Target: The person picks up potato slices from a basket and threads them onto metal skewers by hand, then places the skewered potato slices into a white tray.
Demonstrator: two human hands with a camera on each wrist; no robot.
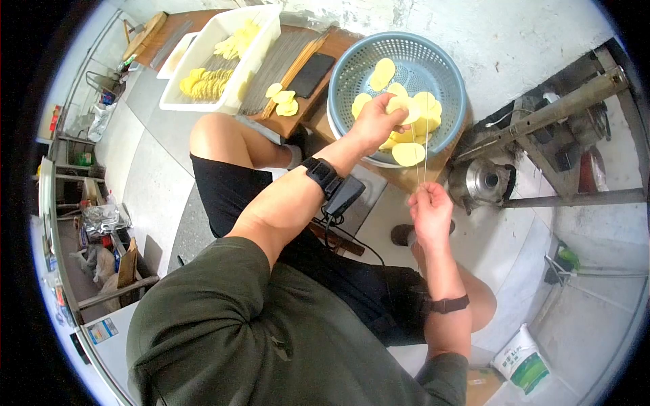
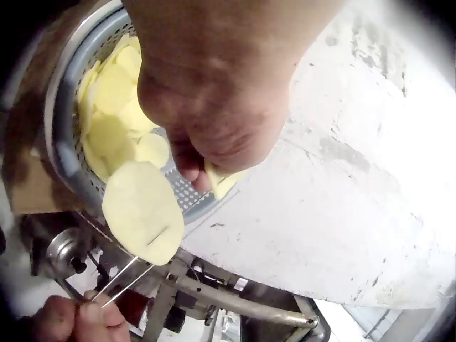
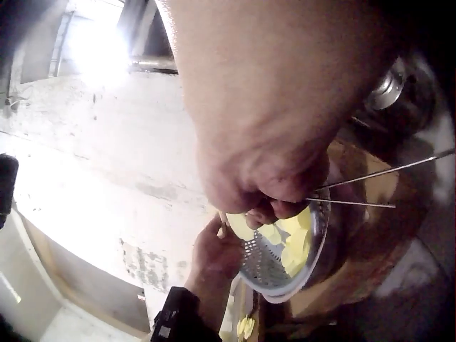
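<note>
My left hand [image 1: 376,123] pinches a thin pale-yellow potato slice [image 1: 405,109] over the blue-grey colander [image 1: 342,74]. Below it, my right hand [image 1: 431,211] grips two thin skewers [image 2: 122,279] near their lower ends. Another potato slice [image 2: 142,214] is threaded on these skewers, between the two hands. Many loose slices [image 2: 110,107] lie in the colander. From the right wrist, the right hand [image 3: 263,167] hides most of the threaded part, and the skewer ends [image 3: 385,171] stick out behind it. There the left hand [image 3: 217,253] shows beyond it.
At the left, a white tub [image 1: 261,51] holds rows of sliced pieces. Beside it lie a bundle of skewers [image 1: 277,57], a black phone [image 1: 315,74] and several loose slices [image 1: 286,105]. A metal kettle [image 1: 479,181] and a metal frame [image 1: 542,111] stand to the right.
</note>
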